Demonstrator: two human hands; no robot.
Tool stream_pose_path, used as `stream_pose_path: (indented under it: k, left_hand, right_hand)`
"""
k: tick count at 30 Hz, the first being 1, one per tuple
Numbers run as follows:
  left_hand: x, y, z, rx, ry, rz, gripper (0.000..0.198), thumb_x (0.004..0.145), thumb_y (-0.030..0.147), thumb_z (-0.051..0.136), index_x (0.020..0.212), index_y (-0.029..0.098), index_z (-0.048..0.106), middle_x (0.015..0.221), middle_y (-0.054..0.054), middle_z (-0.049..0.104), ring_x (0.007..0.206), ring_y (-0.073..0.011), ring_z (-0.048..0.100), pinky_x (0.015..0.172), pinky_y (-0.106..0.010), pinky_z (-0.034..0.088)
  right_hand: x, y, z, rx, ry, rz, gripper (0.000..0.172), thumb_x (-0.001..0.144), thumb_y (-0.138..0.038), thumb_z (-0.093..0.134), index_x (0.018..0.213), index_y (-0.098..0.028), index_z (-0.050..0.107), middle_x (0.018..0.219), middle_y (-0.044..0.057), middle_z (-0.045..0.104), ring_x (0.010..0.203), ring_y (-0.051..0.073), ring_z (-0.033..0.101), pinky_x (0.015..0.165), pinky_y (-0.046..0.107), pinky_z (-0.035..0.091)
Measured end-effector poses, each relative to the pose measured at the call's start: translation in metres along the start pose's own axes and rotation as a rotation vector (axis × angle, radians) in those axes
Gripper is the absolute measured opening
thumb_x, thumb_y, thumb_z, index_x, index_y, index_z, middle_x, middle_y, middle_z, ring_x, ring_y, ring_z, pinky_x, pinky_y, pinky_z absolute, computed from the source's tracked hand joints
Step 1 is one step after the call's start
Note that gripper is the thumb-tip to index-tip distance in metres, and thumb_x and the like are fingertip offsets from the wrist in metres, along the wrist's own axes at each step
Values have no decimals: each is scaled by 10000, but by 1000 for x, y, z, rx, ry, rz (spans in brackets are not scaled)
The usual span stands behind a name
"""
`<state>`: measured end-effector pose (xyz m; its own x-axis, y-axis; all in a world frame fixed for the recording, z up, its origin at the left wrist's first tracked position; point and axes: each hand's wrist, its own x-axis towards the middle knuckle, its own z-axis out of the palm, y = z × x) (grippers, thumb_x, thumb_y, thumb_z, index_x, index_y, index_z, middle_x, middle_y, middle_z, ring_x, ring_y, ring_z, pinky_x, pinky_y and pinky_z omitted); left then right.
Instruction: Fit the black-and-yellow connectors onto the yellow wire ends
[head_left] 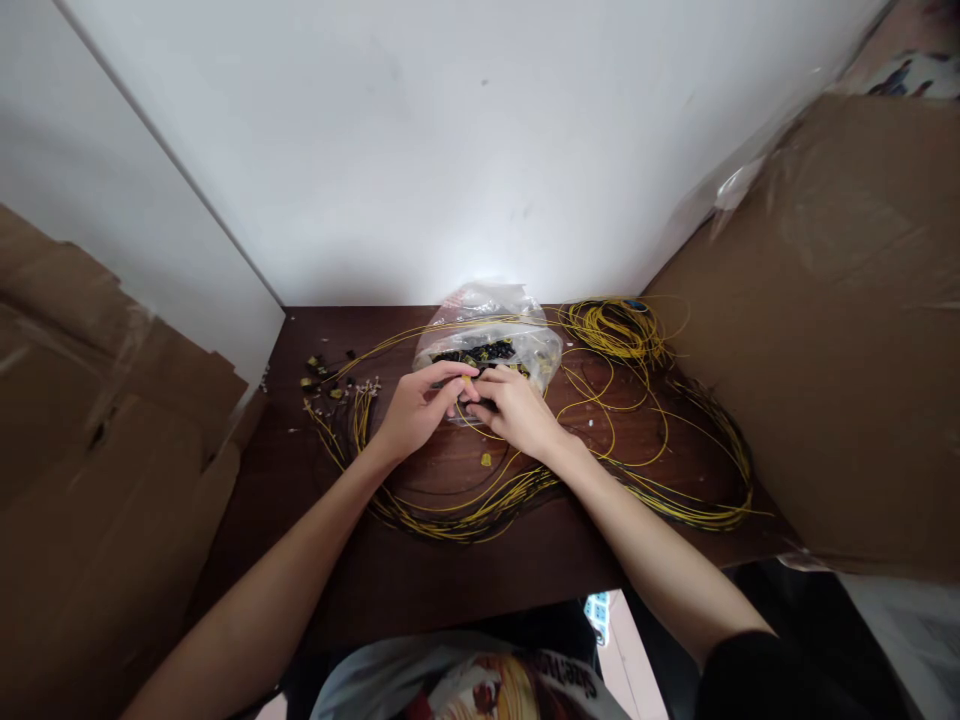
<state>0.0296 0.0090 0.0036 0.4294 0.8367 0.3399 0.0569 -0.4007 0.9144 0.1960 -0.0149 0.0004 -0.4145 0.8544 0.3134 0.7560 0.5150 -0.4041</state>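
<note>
Head view | left fingers (448, 370), right fingers (486, 389) pinching | yellow piece (467, 379) between their tips

Bag (541, 350) lies behind wire bundle (465, 528) (coil (611, 330) at right).

The head camera looks forward and down from above and behind the left hand (417, 405) and right hand (521, 412), with the white wall (480, 170) past them. The bit between them seems too small to see well.
</note>
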Motion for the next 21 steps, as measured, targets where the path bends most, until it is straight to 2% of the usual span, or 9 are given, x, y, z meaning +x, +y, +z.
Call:
stream_pose_path:
  k: [5,9,14,17,21]
  left_hand:
    - [-1,-2,1,19,29,-50,211,788,225,593,977,138,632,816,-45,688,587,-99,593,563,-201,496]
    - [-1,-9,1,64,41,-23,174,778,269,619,903,158,667,854,-51,689,719,-139,626,655,-239,514]
    - [1,-15,-1,89,74,35,166,768,264,629,889,167,688,879,-62,652,796,-156,592,635,-241,503]
    - [2,-15,-1,98,112,36,163,749,262,646,876,171,692,830,-51,642,762,-147,580,631,-239,494]
    - [1,-15,-1,86,136,-24,187,729,273,662,874,158,693,802,-50,673,694,-140,596,620,-242,495]
  right_hand:
    - [0,2,0,-3,41,28,108,829,-170,538,757,-168,618,774,40,585,772,163,513,720,281,393]
    - [1,3,-4,148,191,98,86,811,-154,548,792,-174,630,797,31,603,757,146,553,694,262,424]
    - [4,-1,-9,405,360,197,85,775,-161,579,814,-156,654,762,29,633,673,125,582,648,259,469]
    - [5,-2,-9,567,357,238,90,766,-191,595,819,-153,656,764,32,660,673,120,597,663,264,492]
    - [5,-2,-6,631,332,233,96,753,-205,613,821,-153,657,759,30,665,672,118,599,674,271,500]
